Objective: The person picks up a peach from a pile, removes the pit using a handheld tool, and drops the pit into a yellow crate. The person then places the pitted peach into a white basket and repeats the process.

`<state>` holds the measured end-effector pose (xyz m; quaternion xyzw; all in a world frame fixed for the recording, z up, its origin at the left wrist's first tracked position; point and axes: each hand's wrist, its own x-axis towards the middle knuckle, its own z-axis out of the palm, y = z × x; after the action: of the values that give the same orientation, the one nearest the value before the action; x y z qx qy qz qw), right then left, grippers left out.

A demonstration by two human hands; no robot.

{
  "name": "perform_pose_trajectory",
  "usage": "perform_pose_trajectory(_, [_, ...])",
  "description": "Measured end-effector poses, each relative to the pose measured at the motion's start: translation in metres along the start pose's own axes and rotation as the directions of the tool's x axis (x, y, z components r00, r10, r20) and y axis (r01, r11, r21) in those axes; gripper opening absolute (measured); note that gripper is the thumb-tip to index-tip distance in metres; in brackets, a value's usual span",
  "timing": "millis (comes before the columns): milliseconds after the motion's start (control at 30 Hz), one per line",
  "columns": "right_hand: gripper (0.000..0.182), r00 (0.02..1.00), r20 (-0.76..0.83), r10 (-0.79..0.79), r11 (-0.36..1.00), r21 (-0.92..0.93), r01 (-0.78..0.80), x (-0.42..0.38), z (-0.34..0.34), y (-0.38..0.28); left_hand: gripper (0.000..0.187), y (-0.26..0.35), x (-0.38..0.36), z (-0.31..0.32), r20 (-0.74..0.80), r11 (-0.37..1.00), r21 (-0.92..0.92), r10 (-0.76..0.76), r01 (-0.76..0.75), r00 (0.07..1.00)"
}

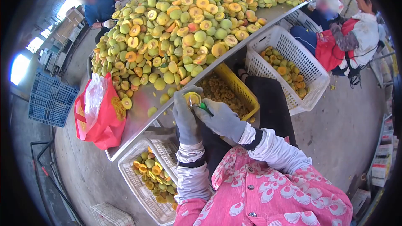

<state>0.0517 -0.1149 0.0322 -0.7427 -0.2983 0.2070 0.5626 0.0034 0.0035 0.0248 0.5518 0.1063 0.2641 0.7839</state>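
Note:
Both of my hands wear grey gloves and meet just off the edge of the metal table (146,121). A cut yellow-green fruit half (192,98) is held in my left hand (187,119), cut face up. My right hand (221,119) grips a small tool with a green handle (204,107), its metal end at the middle of the fruit. Behind my hands, a large heap of halved and whole green-yellow fruit (176,29) covers the table. Below them, a yellow crate (237,83) holds small brown pits.
White crates of fruit halves stand at lower left (125,168) and right (312,65). A red bag (104,121) rests at the table's left corner, near a blue crate (50,98). One person (98,10) sits at upper left; others (345,37) sit at right.

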Motion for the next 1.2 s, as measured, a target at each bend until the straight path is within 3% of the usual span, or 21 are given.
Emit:
perform_pose_trajectory(67, [0.038, 1.0, 0.005, 0.013, 0.994, -0.11, -0.013, 0.001, 0.0, 0.003, 0.04, 0.008, -0.002, 0.017, 0.023, 0.886, 0.387, 0.269, -0.256, 0.963])
perform_pose_trajectory(100, [0.038, 1.0, 0.003, 0.013, 0.994, -0.111, -0.012, 0.001, 0.0, 0.003, 0.04, 0.014, -0.003, 0.023, 0.024, 0.886, 0.386, 0.269, -0.258, 0.963])
perform_pose_trajectory(167, [0.039, 1.0, 0.007, 0.016, 0.993, -0.114, -0.015, 0.001, 0.0, 0.003, 0.047, 0.022, -0.006, 0.032, -0.118, 0.979, 0.172, 0.126, -0.105, 0.985])
perform_pose_trajectory(400, [0.03, 0.994, -0.096, -0.052, 0.981, 0.182, 0.069, -0.003, 0.009, 0.0, 0.04, 0.014, -0.001, 0.028, -0.107, 0.996, 0.081, 0.039, -0.03, 0.994])
perform_pose_trajectory(467, [0.027, 0.977, 0.062, 0.204, 0.924, 0.318, -0.213, -0.006, 0.005, -0.012, 0.042, 0.004, 0.006, 0.017, -0.04, 0.972, 0.207, 0.124, -0.113, 0.991])
perform_pose_trajectory(533, [0.029, 0.884, 0.339, 0.32, 0.754, 0.474, -0.455, -0.006, -0.004, -0.012, 0.042, -0.006, 0.012, 0.004, 0.017, 0.969, 0.237, 0.073, -0.075, 0.997])
perform_pose_trajectory(600, [0.033, 0.824, 0.486, 0.293, 0.574, 0.6, -0.558, -0.009, -0.013, -0.018, 0.041, 0.01, 0.007, 0.023, -0.053, 0.988, 0.144, -0.054, 0.061, 0.997])
perform_pose_trajectory(667, [0.038, 0.754, 0.628, 0.19, 0.472, 0.615, -0.632, -0.01, -0.022, -0.015, 0.043, 0.008, 0.01, 0.018, 0.061, 0.99, 0.142, -0.027, 0.018, 0.998])
perform_pose_trajectory(733, [0.042, 0.756, 0.648, 0.091, 0.429, 0.66, -0.617, -0.009, -0.027, -0.006, 0.044, 0.005, 0.015, 0.015, 0.147, 0.99, 0.144, -0.02, -0.001, 0.989])
perform_pose_trajectory(800, [0.043, 0.598, 0.801, -0.042, 0.144, 0.597, -0.789, -0.002, -0.029, 0.012, 0.049, 0.0, 0.019, 0.012, 0.243, 0.989, 0.145, -0.062, 0.027, 0.968])
perform_pose_trajectory(833, [0.042, 0.594, 0.804, -0.037, 0.068, 0.595, -0.801, -0.001, -0.028, 0.015, 0.051, -0.002, 0.022, 0.007, 0.257, 0.971, 0.179, -0.199, 0.156, 0.946])
perform_pose_trajectory(867, [0.042, 0.593, 0.805, -0.032, 0.063, 0.593, -0.802, -0.001, -0.03, 0.021, 0.051, -0.007, 0.023, 0.007, 0.255, 0.971, 0.176, -0.204, 0.162, 0.945])
perform_pose_trajectory(933, [0.038, 0.551, 0.797, -0.25, -0.109, 0.542, -0.833, -0.004, -0.027, 0.037, 0.05, -0.015, 0.019, 0.002, 0.374, 0.965, 0.022, -0.249, 0.26, 0.893])
perform_pose_trajectory(967, [0.034, 0.543, 0.802, -0.248, -0.185, 0.511, -0.839, -0.006, -0.026, 0.042, 0.049, -0.024, 0.024, -0.001, 0.414, 0.981, 0.173, -0.154, 0.088, 0.897])
perform_pose_trajectory(1000, [0.032, 0.552, 0.801, -0.232, -0.231, 0.506, -0.831, -0.009, -0.028, 0.047, 0.048, -0.045, 0.029, -0.014, 0.442, 0.962, 0.061, -0.264, 0.265, 0.857])
perform_pose_trajectory(1033, [0.032, 0.586, 0.788, -0.188, -0.234, 0.544, -0.806, -0.012, -0.028, 0.053, 0.041, -0.057, 0.025, -0.018, 0.455, 0.975, 0.219, -0.139, 0.041, 0.879])
perform_pose_trajectory(1067, [0.031, 0.597, 0.761, -0.253, -0.296, 0.527, -0.797, -0.013, -0.03, 0.059, 0.031, -0.058, 0.027, -0.02, 0.441, 0.95, 0.297, -0.228, 0.099, 0.868])
perform_pose_trajectory(1100, [0.031, 0.592, 0.764, -0.258, -0.333, 0.505, -0.796, -0.013, -0.03, 0.07, 0.028, -0.042, 0.029, -0.011, 0.281, 0.856, 0.213, -0.515, 0.471, 0.81])
perform_pose_trajectory(1133, [0.031, 0.592, 0.768, -0.245, -0.311, 0.516, -0.798, -0.012, -0.035, 0.078, 0.034, -0.064, 0.029, -0.021, 0.099, 0.88, 0.407, -0.308, 0.244, 0.946])
perform_pose_trajectory(1167, [0.033, 0.638, 0.763, -0.104, -0.268, 0.597, -0.756, -0.011, -0.033, 0.093, 0.034, -0.05, 0.026, -0.025, -0.11, 0.638, 0.758, -0.081, 0.136, 0.991])
perform_pose_trajectory(1200, [0.038, 0.553, 0.832, 0.045, -0.205, 0.549, -0.81, -0.005, -0.035, 0.109, 0.028, -0.029, 0.019, -0.041, -0.169, 0.467, 0.872, 0.001, 0.149, 0.986])
